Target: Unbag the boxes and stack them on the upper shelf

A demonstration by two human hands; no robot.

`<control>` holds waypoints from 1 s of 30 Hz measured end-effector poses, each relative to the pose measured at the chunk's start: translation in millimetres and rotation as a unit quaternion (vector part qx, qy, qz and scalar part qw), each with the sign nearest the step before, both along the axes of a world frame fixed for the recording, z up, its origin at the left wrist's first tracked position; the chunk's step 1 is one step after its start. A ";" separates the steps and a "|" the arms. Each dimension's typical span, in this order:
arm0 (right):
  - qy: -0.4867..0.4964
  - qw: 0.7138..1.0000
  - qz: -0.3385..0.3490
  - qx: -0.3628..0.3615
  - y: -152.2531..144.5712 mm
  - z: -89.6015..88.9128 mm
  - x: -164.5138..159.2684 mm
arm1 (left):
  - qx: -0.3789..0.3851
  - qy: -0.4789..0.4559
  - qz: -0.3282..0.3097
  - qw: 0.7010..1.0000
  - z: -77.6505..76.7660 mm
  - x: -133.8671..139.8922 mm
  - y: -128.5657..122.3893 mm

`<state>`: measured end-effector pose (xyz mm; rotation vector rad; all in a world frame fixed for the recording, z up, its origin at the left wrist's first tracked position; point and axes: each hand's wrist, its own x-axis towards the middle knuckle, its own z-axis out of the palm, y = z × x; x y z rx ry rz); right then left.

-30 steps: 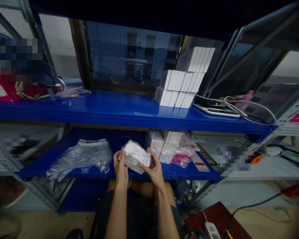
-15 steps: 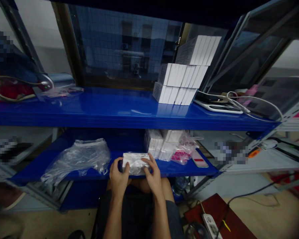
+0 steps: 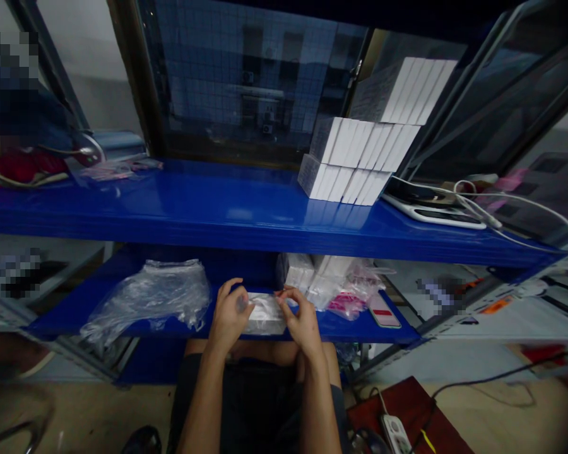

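A small white box in clear plastic film lies at the front edge of the lower blue shelf, between my hands. My left hand is closed at its left end, fingers curled and thumb against the film. At the far right corner, my right hand pinches the film between thumb and fingers. Glare on the film hides the box's markings. Left of my hands lies a heap of clear plastic bags.
Wrapped white boxes and a pink-and-clear plastic packet sit right of my hands, with a phone beside them. On the upper shelf stand stacked white boxes and a scale with a white cable.
My fingers have shifted from the box's front and sides up towards its far corners, gripping the film there. The view has turned slightly.
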<state>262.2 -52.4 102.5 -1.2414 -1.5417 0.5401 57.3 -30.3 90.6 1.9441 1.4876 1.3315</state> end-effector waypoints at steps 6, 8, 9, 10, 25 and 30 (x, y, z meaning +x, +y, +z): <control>-0.004 0.999 0.053 -0.005 0.9 9.4 6.0 | -0.022 -0.040 -0.080 0.996 22.6 3.4 0.1; -0.041 0.997 0.065 0.004 1.4 8.4 -0.7 | -0.010 -0.054 -0.082 0.995 26.5 5.6 -1.7; -0.054 0.997 0.051 0.008 2.2 6.8 -3.8 | -0.001 -0.059 -0.079 0.995 27.7 5.4 -2.3; -0.061 0.998 0.026 0.012 3.2 4.8 -6.1 | 0.006 -0.061 -0.079 0.995 28.5 3.9 -2.7; -0.147 0.964 0.190 0.114 -1.2 58.3 19.1 | -0.073 -0.033 -0.215 0.973 70.4 -32.6 -19.5; -0.393 0.865 0.311 0.036 6.5 76.6 12.4 | -0.071 0.318 -0.232 0.916 75.3 -32.1 -15.0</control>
